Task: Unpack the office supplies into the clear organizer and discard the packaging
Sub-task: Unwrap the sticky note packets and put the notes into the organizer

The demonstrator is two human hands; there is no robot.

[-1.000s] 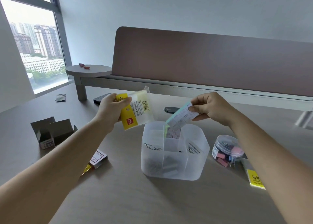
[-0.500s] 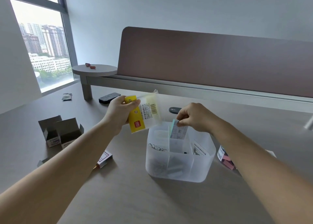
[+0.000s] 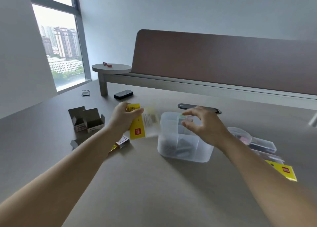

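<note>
Far out to the left of the left hand, two opened brown cardboard boxes stand on the grey table, flaps up. Just under the left forearm lies a small white box with a red border, flat on the table. The left hand is clenched round the top of a yellow-and-clear plastic packet, thumb across the yellow header, the packet hanging tilted and blurred just left of the organizer. Beyond that hand, a dark rectangular block sits near the leg of the raised shelf. Between the two hands stands the translucent clear plastic organizer, divided into compartments, with dark items showing in the lower sections; what they are is too blurred to tell. A small pale-green-edged pack stands upright in a rear compartment, right below the right hand's fingertips. The right hand hovers over the organizer, fingers spread and loosely curved, grasping nothing. To the right of that hand sit a round clear tub, a clear rectangular case and a flat yellow packet.
</note>
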